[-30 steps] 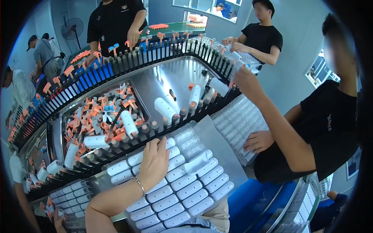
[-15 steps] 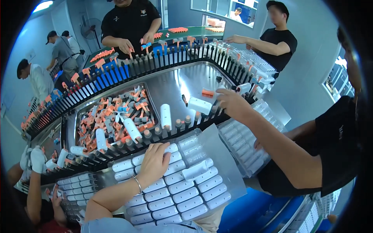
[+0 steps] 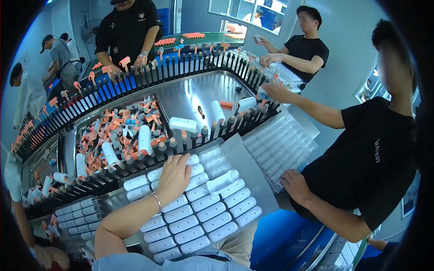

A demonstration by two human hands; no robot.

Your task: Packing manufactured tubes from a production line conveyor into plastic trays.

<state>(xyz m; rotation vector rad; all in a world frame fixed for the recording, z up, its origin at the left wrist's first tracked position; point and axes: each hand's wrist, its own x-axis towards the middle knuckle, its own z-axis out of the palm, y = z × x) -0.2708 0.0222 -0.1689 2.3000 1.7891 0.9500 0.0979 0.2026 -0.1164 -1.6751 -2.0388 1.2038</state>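
Observation:
My left hand [image 3: 173, 178], with a bracelet at the wrist, lies palm down over the upper part of a clear plastic tray. Its fingers stretch across the white oblong casings [image 3: 197, 180] that fill most of this tray in rows. One casing [image 3: 193, 160] shows just beside the fingertips. A loose white piece [image 3: 223, 182] lies tilted on top of the rows at the right. Bare clear pockets [image 3: 212, 158] show at the tray's upper right corner. My right hand is out of view.
A curved line of black posts [image 3: 205, 133] carries white casings [image 3: 144, 140] around a metal tray heaped with orange and grey parts [image 3: 120, 131]. At my right, a co-worker reaches one hand [image 3: 276, 93] to the posts; stacked clear trays [image 3: 282, 149] lie before them.
The view has turned slightly right. Casings on the posts have shifted. The right co-worker has leaned back, one hand still near the posts. My left hand stays on the tray.

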